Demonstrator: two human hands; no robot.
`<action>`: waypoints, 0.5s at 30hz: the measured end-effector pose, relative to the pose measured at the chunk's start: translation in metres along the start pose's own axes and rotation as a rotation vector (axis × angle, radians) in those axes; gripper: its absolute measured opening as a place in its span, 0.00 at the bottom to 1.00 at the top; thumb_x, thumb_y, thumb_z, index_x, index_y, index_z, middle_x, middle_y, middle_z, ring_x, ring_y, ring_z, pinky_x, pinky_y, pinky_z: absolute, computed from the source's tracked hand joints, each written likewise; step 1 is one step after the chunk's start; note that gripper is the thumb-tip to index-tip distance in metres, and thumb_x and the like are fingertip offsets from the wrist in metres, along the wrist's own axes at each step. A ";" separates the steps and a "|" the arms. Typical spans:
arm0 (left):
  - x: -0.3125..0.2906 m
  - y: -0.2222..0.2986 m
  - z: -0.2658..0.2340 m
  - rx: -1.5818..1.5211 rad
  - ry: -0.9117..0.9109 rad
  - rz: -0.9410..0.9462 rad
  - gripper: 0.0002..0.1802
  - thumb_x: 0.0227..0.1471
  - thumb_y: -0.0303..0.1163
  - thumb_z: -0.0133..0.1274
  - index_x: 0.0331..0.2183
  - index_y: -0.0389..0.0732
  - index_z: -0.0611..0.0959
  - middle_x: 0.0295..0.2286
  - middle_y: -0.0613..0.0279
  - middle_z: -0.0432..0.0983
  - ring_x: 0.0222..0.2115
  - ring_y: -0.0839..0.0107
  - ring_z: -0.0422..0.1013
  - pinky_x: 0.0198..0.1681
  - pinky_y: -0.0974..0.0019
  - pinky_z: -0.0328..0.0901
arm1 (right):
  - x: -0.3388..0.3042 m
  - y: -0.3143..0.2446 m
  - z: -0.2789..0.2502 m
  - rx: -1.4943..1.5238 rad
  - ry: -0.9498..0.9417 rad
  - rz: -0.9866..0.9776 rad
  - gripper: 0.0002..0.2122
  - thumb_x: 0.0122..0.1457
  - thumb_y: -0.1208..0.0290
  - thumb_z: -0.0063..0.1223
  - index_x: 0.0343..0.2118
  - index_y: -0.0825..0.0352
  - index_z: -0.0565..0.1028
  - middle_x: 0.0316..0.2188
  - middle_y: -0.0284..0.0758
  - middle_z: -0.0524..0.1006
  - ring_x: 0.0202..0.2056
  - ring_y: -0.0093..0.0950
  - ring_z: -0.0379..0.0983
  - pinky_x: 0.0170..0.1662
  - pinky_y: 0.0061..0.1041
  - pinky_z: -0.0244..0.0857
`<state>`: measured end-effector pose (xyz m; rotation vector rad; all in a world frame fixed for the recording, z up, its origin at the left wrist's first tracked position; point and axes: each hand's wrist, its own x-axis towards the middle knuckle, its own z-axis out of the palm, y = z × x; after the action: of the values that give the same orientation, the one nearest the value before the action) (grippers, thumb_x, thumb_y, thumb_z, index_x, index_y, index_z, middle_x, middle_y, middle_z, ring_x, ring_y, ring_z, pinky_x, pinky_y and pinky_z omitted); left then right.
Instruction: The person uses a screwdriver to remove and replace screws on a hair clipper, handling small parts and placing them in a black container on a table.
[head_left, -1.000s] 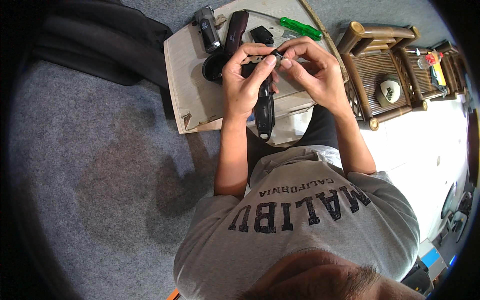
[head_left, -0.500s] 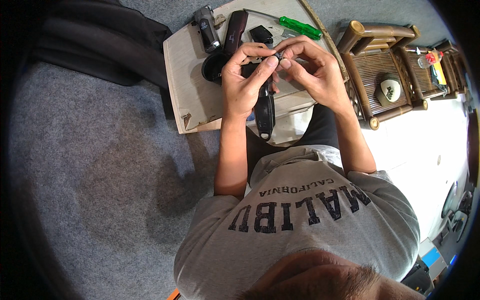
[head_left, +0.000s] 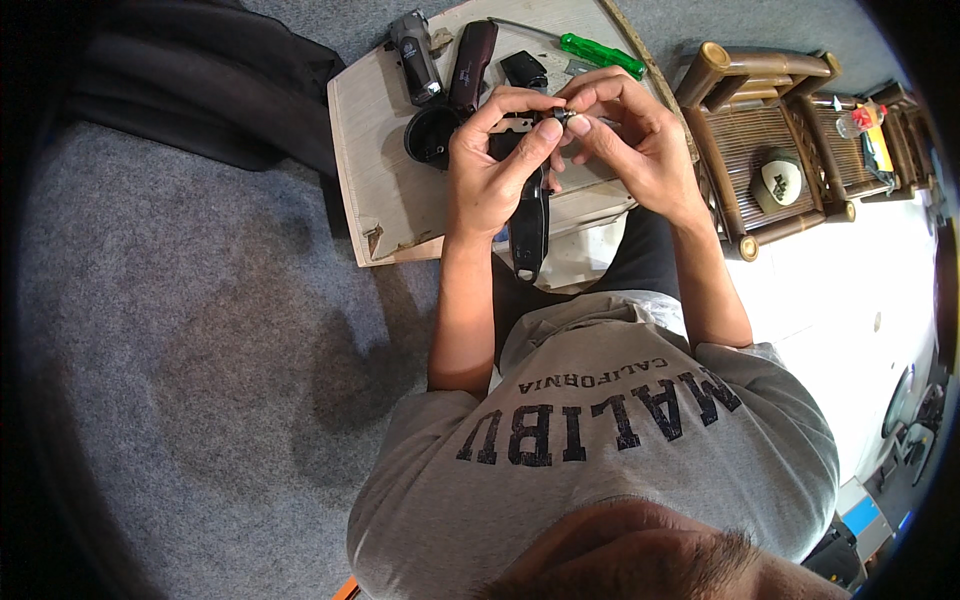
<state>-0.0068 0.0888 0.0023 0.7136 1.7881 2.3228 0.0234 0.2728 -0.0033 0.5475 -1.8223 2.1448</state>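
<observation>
1. Currently, you pinch a small dark part (head_left: 562, 116) between the thumb and fingertips of your left hand (head_left: 488, 180) and right hand (head_left: 645, 150), above the table (head_left: 385, 205).
2. A black casing (head_left: 528, 240) extends from beneath your left hand toward your lap; your grip on it cannot be told.
3. Just beside your left wrist-side knuckles stands a round black container (head_left: 424, 128); small specks inside, too small to identify.
</observation>
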 end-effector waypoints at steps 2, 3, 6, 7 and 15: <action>0.000 -0.001 0.000 -0.004 -0.005 -0.004 0.10 0.62 0.28 0.62 0.44 0.35 0.85 0.41 0.59 0.78 0.28 0.73 0.78 0.23 0.71 0.75 | 0.000 -0.001 0.000 0.004 0.035 0.020 0.08 0.66 0.74 0.61 0.39 0.75 0.78 0.47 0.36 0.76 0.39 0.21 0.79 0.37 0.19 0.77; 0.000 -0.002 0.000 0.001 -0.011 0.020 0.10 0.62 0.28 0.62 0.43 0.35 0.85 0.41 0.59 0.78 0.28 0.73 0.78 0.23 0.71 0.75 | 0.000 0.000 0.000 0.004 0.035 0.020 0.08 0.66 0.74 0.61 0.39 0.75 0.78 0.47 0.36 0.76 0.39 0.21 0.79 0.37 0.19 0.77; 0.000 -0.004 0.000 0.011 -0.012 0.047 0.09 0.62 0.28 0.62 0.43 0.34 0.85 0.41 0.58 0.77 0.28 0.73 0.79 0.23 0.71 0.75 | -0.001 0.002 -0.004 0.026 0.014 -0.004 0.07 0.65 0.74 0.63 0.39 0.73 0.79 0.47 0.36 0.76 0.40 0.22 0.80 0.38 0.20 0.78; 0.000 -0.004 0.000 0.016 -0.008 0.052 0.09 0.62 0.27 0.62 0.43 0.34 0.85 0.42 0.58 0.77 0.29 0.73 0.79 0.23 0.71 0.75 | -0.001 0.002 -0.005 0.012 0.008 -0.003 0.07 0.64 0.74 0.64 0.39 0.73 0.79 0.47 0.36 0.77 0.41 0.22 0.80 0.38 0.20 0.79; -0.001 0.001 0.000 0.017 -0.070 0.040 0.11 0.62 0.27 0.61 0.45 0.33 0.86 0.42 0.59 0.76 0.29 0.75 0.77 0.24 0.73 0.74 | -0.001 0.002 -0.009 0.123 -0.040 0.059 0.08 0.63 0.74 0.66 0.40 0.71 0.78 0.45 0.36 0.79 0.40 0.21 0.80 0.35 0.20 0.78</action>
<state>-0.0061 0.0884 0.0027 0.8301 1.7818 2.2803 0.0226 0.2810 -0.0064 0.5740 -1.7561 2.3133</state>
